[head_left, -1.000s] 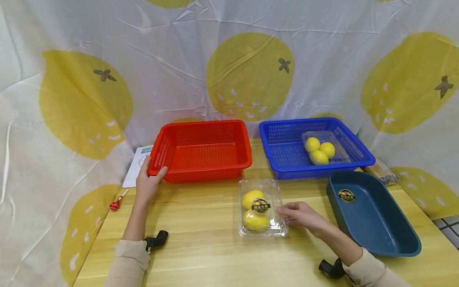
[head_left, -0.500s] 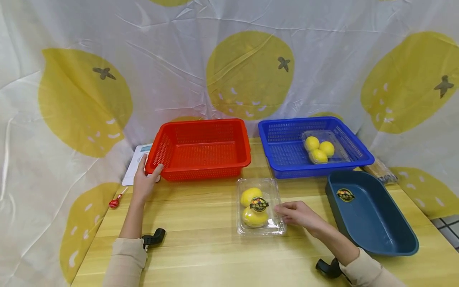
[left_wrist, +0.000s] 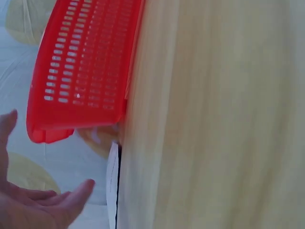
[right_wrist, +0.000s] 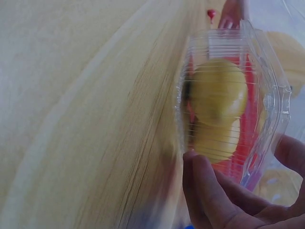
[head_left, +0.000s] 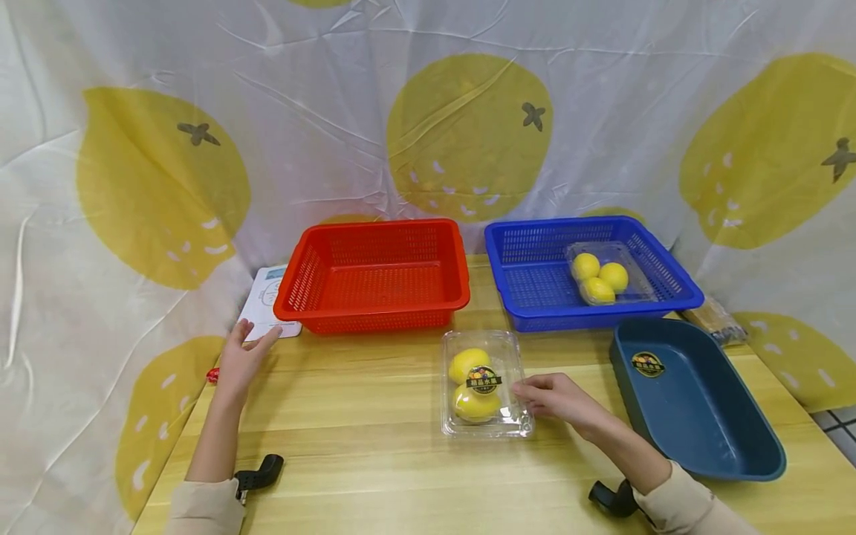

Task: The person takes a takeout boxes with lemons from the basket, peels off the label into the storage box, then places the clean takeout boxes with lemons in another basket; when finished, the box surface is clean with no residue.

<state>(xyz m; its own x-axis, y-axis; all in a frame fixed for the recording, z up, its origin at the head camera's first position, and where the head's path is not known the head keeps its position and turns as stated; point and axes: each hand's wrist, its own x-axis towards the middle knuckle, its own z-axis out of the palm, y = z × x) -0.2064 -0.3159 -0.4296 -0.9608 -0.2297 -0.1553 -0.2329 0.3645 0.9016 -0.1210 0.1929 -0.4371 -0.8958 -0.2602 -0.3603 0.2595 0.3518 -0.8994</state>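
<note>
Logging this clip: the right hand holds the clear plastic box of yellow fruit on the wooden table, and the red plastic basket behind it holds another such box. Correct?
Not quite. The red plastic basket holds nothing; the head view shows the other box in the blue plastic basket. The right hand does hold the clear plastic box of yellow fruit on the wooden table.

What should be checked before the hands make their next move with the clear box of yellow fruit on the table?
1. Right hand has a grip on the clear box: ok, fingers on its right edge.
2. Box lid closed: cannot tell.
3. Left hand free: ok, open and apart from the red basket.
4. Red basket empty: ok.
5. Blue basket has room: ok, one fruit box inside.
6. Table between box and baskets unobstructed: ok.
</note>
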